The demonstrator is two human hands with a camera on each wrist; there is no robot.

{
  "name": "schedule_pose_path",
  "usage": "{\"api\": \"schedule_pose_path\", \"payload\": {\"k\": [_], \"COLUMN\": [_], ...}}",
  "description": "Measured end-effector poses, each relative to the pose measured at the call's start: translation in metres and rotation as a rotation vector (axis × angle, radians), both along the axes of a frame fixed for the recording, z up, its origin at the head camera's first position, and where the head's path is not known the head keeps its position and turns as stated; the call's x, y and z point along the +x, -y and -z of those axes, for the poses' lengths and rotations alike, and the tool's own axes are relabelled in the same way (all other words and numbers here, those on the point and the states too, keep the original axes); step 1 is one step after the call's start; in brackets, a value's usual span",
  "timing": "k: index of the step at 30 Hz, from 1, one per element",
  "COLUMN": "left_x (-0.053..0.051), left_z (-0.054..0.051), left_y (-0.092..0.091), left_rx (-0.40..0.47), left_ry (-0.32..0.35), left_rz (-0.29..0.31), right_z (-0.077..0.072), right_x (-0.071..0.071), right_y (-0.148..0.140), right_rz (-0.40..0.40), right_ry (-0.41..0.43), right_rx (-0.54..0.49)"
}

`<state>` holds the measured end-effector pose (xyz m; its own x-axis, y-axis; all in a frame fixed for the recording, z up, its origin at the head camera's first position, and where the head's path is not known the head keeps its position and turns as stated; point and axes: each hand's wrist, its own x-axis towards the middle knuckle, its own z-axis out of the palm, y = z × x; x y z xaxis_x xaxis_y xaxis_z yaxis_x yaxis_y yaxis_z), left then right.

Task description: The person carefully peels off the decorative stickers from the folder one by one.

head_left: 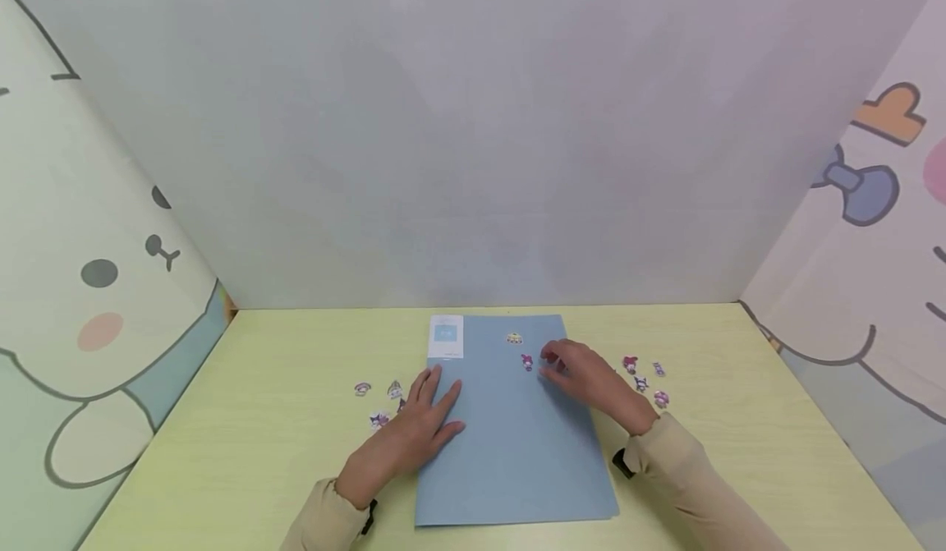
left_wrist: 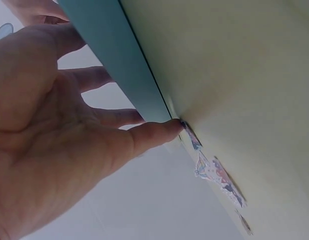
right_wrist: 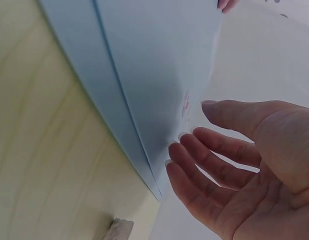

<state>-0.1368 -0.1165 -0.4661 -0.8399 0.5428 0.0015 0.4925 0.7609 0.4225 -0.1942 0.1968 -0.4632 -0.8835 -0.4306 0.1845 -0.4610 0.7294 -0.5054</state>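
A blue folder [head_left: 517, 436] lies on the table with a white label [head_left: 447, 337] at its upper left. Stuck or lying on it are a small yellow character sticker [head_left: 514, 338] and a pink-hooded one [head_left: 527, 362]. My left hand [head_left: 415, 428] rests across the folder's left edge, fingers spread; in the left wrist view its little finger reaches a loose sticker [left_wrist: 192, 136] beside the folder. Just right of the pink-hooded sticker is my right hand [head_left: 587, 374]. Seen from the right wrist, its loosely bent fingers [right_wrist: 214, 160] hold nothing, thumb apart from them.
Several character stickers [head_left: 379, 419] lie left of the folder, some partly behind the left hand. Another group [head_left: 640, 383] lies to the right, near the right wrist. A pale wall [head_left: 473, 140] stands behind the yellow table [head_left: 281, 452], with cartoon-printed panels [head_left: 89, 305] at both sides.
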Motion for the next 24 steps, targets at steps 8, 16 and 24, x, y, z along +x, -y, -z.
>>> {"api": "schedule_pose_path", "payload": {"k": [8, 16, 24], "left_x": [0.001, 0.001, 0.001], "left_z": [-0.001, -0.001, 0.000], "left_y": [0.001, 0.001, 0.000], "left_rx": [0.002, -0.002, -0.018], "left_ry": [-0.005, -0.004, -0.003], "left_rz": [-0.002, 0.001, -0.001], "right_z": [0.002, 0.004, 0.007], "right_x": [-0.006, -0.012, -0.017], "right_y": [0.004, 0.011, 0.014], "right_rz": [-0.004, -0.010, -0.042], "right_ry": [0.010, -0.005, -0.029], "right_rx": [0.019, 0.037, 0.038]}}
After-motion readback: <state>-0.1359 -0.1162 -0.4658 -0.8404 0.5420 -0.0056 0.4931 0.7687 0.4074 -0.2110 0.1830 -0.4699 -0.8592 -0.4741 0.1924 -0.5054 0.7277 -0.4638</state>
